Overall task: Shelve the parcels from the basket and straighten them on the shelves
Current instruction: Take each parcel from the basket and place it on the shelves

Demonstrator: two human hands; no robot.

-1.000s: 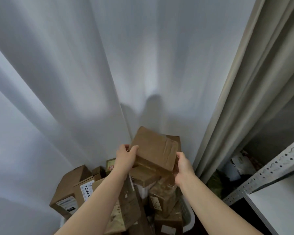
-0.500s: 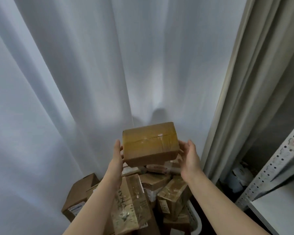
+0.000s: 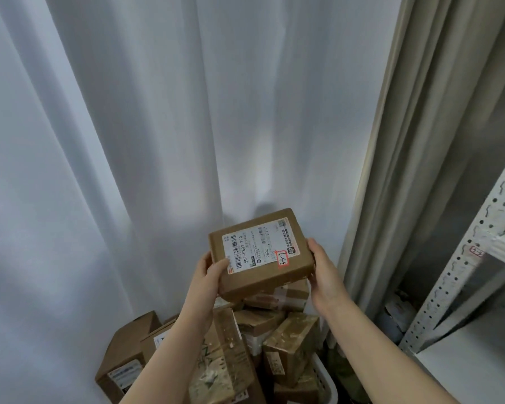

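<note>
A small brown cardboard parcel (image 3: 267, 268) with a white shipping label and a red-edged sticker faces me, held up in front of the white curtain. My left hand (image 3: 209, 274) grips its left edge, thumb on the label. My right hand (image 3: 322, 268) holds its right edge with the fingers curled behind. Below, the white basket (image 3: 328, 384) is heaped with several brown taped parcels (image 3: 289, 345).
A metal shelving unit (image 3: 461, 275) with perforated uprights and white shelf boards stands at the right. A beige curtain (image 3: 414, 141) hangs beside it. Another cardboard box (image 3: 126, 357) sits left of the basket.
Both hands have lifted the parcel off the pile and turned it over, so its labelled face now points at me. The view has swung right, showing more of the shelving.
</note>
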